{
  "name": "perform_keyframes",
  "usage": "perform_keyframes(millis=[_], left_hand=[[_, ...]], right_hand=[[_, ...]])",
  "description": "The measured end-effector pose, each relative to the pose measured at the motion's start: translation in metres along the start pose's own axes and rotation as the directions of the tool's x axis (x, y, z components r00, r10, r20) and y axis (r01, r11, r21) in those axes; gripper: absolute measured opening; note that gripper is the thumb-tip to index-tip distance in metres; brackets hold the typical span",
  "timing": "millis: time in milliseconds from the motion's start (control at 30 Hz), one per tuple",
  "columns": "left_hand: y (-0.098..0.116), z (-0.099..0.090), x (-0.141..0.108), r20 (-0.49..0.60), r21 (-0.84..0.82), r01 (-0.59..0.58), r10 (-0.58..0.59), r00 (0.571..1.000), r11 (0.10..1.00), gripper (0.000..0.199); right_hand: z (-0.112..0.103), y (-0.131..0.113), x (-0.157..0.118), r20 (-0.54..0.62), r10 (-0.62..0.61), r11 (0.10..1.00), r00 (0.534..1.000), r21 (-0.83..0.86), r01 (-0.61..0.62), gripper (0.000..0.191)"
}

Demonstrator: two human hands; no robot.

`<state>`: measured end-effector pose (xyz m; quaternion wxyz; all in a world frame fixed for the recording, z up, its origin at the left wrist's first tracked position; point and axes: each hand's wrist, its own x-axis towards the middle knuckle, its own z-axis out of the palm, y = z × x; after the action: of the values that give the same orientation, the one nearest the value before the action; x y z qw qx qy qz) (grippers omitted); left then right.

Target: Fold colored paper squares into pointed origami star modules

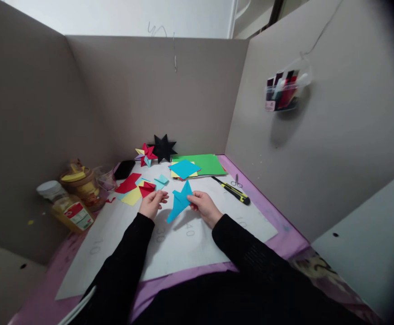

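Above the white board, my right hand [204, 206] pinches the right edge of a blue folded paper [180, 201] between thumb and fingers. The paper has several pointed tips, one upward and one slanting down to the left. To its left is my left hand [152, 204], a little apart from it, with loosely curled, separated fingers and nothing seen in them. Just beyond that hand lie a red folded paper piece [147, 188], a yellow sheet [131, 197] and a light blue folded piece [161, 181].
Behind stand a red, multicoloured paper star [147, 154] and a black star [163, 147]. Blue paper [185, 169] tops a stack with green sheets [213, 163]. A utility knife [234, 192] and small scissors [236, 182] lie right; a glue bottle [68, 211] and phone [124, 169] left.
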<state>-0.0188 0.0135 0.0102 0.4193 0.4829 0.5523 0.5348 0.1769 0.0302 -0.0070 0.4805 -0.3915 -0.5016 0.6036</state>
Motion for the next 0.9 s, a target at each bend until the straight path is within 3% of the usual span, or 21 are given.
perform_keyframes(millis=[133, 233, 433, 633, 700, 800, 900], left_hand=[[0.000, 0.010, -0.009, 0.259, 0.121, -0.029, -0.004, 0.966, 0.992, 0.044], [0.000, 0.015, -0.014, 0.319, 0.244, -0.109, 0.027, 0.947, 0.964, 0.036], [-0.003, 0.013, -0.014, 0.294, 0.353, -0.177, 0.071, 0.953, 0.919, 0.033], [-0.010, 0.012, -0.011, 0.256, 0.445, -0.220, 0.113, 0.960, 0.868, 0.025], [-0.011, 0.007, -0.007, 0.231, 0.539, -0.257, 0.153, 0.961, 0.802, 0.024], [-0.012, -0.013, 0.006, 0.167, 0.718, -0.297, 0.258, 0.951, 0.630, 0.023], [-0.015, -0.041, 0.024, 0.023, 0.861, -0.202, 0.360, 0.933, 0.467, 0.023]], right_hand=[[-0.003, 0.000, 0.002, -0.079, -0.025, 1.000, 0.997, 0.017, 0.026, 0.028], [-0.004, 0.002, 0.004, -0.092, -0.034, 0.999, 0.995, 0.028, 0.037, 0.028], [-0.004, 0.011, 0.008, 0.013, 0.001, 1.000, 1.000, -0.010, -0.001, 0.032], [-0.019, 0.015, 0.025, -0.206, 0.020, 0.998, 0.978, 0.055, -0.009, 0.037], [-0.025, 0.018, 0.029, -0.244, 0.015, 0.999, 0.970, 0.052, -0.002, 0.036], [-0.027, 0.024, 0.031, -0.258, -0.016, 1.000, 0.966, 0.018, 0.022, 0.034], [-0.014, 0.031, 0.036, -0.204, -0.053, 0.998, 0.978, -0.046, 0.045, 0.028]])
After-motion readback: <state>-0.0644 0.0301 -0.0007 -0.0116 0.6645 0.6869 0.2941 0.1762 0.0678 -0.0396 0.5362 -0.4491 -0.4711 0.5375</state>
